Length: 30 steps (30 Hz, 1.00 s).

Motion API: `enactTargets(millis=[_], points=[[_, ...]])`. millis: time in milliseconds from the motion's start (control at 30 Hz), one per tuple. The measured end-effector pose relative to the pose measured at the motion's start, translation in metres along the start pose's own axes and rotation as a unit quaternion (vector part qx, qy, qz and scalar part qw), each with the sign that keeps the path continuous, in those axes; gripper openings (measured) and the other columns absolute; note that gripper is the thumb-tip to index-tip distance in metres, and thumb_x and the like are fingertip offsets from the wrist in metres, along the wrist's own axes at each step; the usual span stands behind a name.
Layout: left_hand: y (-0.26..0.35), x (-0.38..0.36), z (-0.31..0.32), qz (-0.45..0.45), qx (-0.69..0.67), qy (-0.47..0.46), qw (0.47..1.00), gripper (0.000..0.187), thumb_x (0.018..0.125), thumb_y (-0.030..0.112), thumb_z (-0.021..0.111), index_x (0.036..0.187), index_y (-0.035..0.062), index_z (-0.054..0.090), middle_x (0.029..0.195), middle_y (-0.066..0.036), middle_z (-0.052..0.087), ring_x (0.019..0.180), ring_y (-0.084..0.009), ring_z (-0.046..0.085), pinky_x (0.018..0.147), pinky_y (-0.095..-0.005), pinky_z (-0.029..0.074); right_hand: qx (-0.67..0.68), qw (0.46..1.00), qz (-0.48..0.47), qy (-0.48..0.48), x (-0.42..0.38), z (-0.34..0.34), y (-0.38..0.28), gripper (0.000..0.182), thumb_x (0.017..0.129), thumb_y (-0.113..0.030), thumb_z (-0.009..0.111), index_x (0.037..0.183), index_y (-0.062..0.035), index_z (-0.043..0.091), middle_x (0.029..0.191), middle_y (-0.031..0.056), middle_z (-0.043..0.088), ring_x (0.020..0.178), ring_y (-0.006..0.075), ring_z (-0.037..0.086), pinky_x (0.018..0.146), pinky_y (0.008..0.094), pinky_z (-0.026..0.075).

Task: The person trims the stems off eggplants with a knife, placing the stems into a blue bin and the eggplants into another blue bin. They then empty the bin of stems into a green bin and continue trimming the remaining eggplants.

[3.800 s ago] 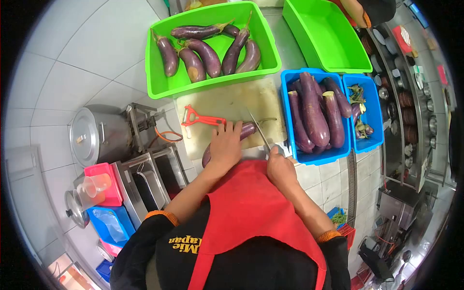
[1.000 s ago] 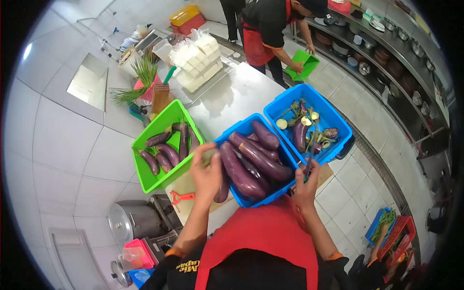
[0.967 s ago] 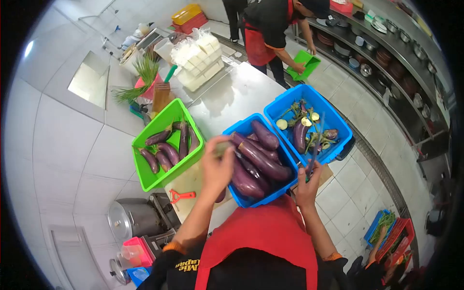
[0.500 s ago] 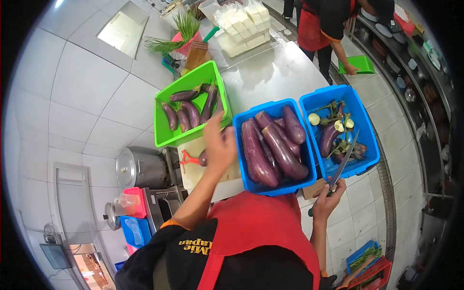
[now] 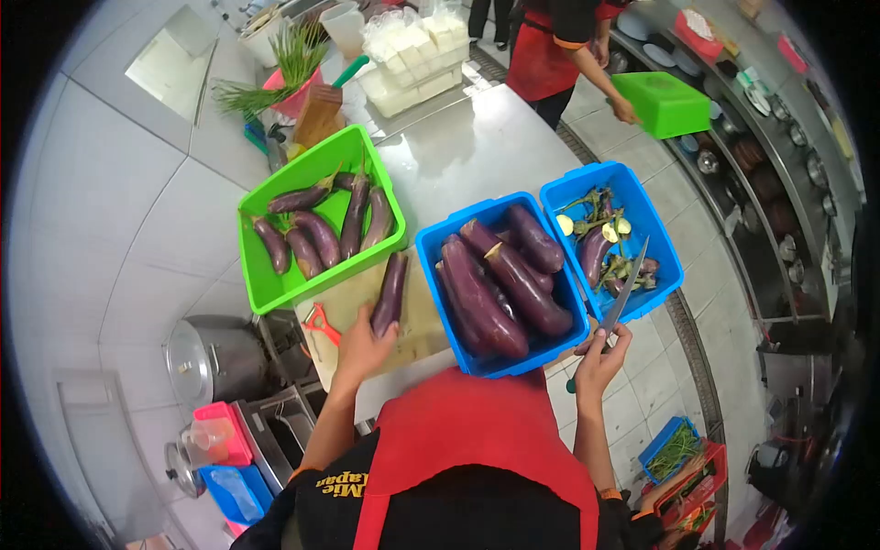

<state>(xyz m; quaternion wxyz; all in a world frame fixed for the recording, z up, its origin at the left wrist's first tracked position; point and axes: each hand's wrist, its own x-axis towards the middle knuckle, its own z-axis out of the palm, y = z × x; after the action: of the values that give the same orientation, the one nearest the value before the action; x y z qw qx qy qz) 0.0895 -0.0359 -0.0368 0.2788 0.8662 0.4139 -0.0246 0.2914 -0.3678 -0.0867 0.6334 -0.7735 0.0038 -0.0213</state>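
Observation:
My left hand (image 5: 365, 350) is wrapped round the lower end of an eggplant (image 5: 391, 289) over the cutting board (image 5: 423, 316). A red peeler (image 5: 321, 323) lies beside it. My right hand (image 5: 600, 356) grips a knife (image 5: 625, 295), its blade pointing up over the right blue bin. Several whole eggplants lie in the green bin (image 5: 328, 283) at the left. The middle blue bin (image 5: 442, 344) holds several large eggplants with stems cut off. In the right blue bin (image 5: 662, 240) are stem tops, pale cut pieces and an eggplant.
Beyond the bins are clear containers of white blocks (image 5: 412, 69) and a pink pot of green stalks (image 5: 291, 87). A co-worker in a red apron (image 5: 541, 60) holds a green bin (image 5: 662, 103). A large metal pot (image 5: 215, 362) stands at left; another person's arm reaches lower right.
My left hand has moved down and now holds an eggplant upright over the board. The co-worker's green bin has been raised. The camera view has shifted.

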Motion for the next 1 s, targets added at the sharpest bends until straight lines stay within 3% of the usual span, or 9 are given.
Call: enactTargets(millis=[167,300,367,400,467,600,733,867,1000], points=[[0.025,-0.031,-0.015,0.005,-0.32,-0.109,0.941,0.061,0.099,0.028,0.058,0.149,0.0033,0.034,0.13,-0.022,0.059,0.113,-0.0302,0.063,0.092,-0.0408,0.052,0.016,0.999,0.001,0.04,-0.027,0.009,-0.02,0.021,0.103,-0.012,0.051,0.119,-0.0007,0.044,0.077,0.0061,0.055,0.053,0.011,0.056,0.048,0.0244,0.045],[0.099,-0.029,-0.038,0.27,-0.436,-0.144,0.846,0.071,0.103,0.023,0.052,0.16,0.0114,0.012,0.156,-0.016,0.029,0.134,-0.0213,0.042,0.091,-0.038,0.054,0.036,0.999,-0.023,0.011,-0.045,0.025,-0.026,0.021,0.103,-0.012,0.051,0.119,-0.0006,0.043,0.082,0.0072,0.056,0.053,0.0112,0.056,0.048,0.0243,0.045],[0.136,-0.035,-0.03,0.183,-0.487,-0.198,0.831,0.068,0.103,0.031,0.051,0.159,0.0133,0.018,0.146,-0.023,0.046,0.122,-0.0298,0.058,0.082,-0.0436,0.057,0.074,0.996,-0.048,-0.033,-0.052,0.036,-0.051,0.023,0.103,-0.012,0.052,0.12,0.0002,0.043,0.094,0.0103,0.056,0.053,0.0115,0.056,0.048,0.0242,0.046],[0.146,-0.032,-0.024,0.188,-0.488,-0.184,0.832,0.068,0.103,0.031,0.051,0.159,0.0133,0.018,0.146,-0.023,0.046,0.122,-0.0298,0.058,0.082,-0.0436,0.057,0.092,0.992,-0.068,-0.054,-0.053,0.041,-0.062,0.024,0.102,-0.012,0.053,0.121,0.001,0.045,0.105,0.0128,0.055,0.056,0.0118,0.058,0.05,0.0247,0.047],[0.159,-0.019,-0.009,0.264,-0.023,-0.092,0.96,0.064,0.102,0.044,0.048,0.155,0.0121,0.031,0.112,-0.027,0.067,0.091,-0.039,0.071,0.068,-0.0502,0.056,0.052,0.988,-0.102,-0.106,-0.047,0.049,-0.077,0.024,0.101,-0.012,0.054,0.12,0.0011,0.047,0.108,0.0137,0.054,0.058,0.0121,0.059,0.05,0.025,0.047],[0.174,0.001,0.007,0.277,-0.034,-0.017,0.96,0.061,0.1,0.052,0.047,0.144,0.0097,0.046,0.067,-0.019,0.068,0.062,-0.0406,0.068,0.056,-0.0537,0.051,0.002,0.988,-0.083,-0.133,-0.039,0.067,-0.086,0.021,0.102,-0.012,0.054,0.119,-0.001,0.049,0.099,0.0115,0.057,0.06,0.0123,0.061,0.051,0.0257,0.048],[0.163,0.018,0.017,0.232,-0.022,-0.038,0.972,0.056,0.099,0.047,0.05,0.146,0.017,0.046,0.082,-0.024,0.07,0.075,-0.0425,0.069,0.065,-0.0543,0.053,0.013,0.993,-0.019,-0.118,-0.035,0.057,-0.088,0.022,0.103,-0.013,0.052,0.12,0.0002,0.048,0.101,0.0126,0.058,0.061,0.0141,0.062,0.053,0.0261,0.051],[0.132,0.02,-0.017,0.206,-0.225,-0.003,0.952,0.043,0.096,0.022,0.057,0.139,0.0183,0.055,0.107,-0.023,0.069,0.094,-0.0412,0.067,0.079,-0.0524,0.052,0.048,0.995,-0.021,-0.083,-0.042,0.039,-0.088,0.025,0.105,-0.019,0.051,0.121,-0.0007,0.048,0.102,0.011,0.058,0.062,0.0143,0.063,0.053,0.0265,0.052],[0.032,0.089,-0.08,0.127,-0.116,0.234,0.957,0.042,0.093,0.01,0.056,0.134,0.0089,0.057,0.108,-0.021,0.068,0.105,-0.0356,0.064,0.088,-0.0499,0.05,0.055,0.998,0.013,-0.035,-0.044,0.011,-0.095,0.027,0.107,-0.025,0.047,0.122,-0.0028,0.049,0.087,0.0071,0.056,0.056,0.0129,0.058,0.048,0.0249,0.05]])
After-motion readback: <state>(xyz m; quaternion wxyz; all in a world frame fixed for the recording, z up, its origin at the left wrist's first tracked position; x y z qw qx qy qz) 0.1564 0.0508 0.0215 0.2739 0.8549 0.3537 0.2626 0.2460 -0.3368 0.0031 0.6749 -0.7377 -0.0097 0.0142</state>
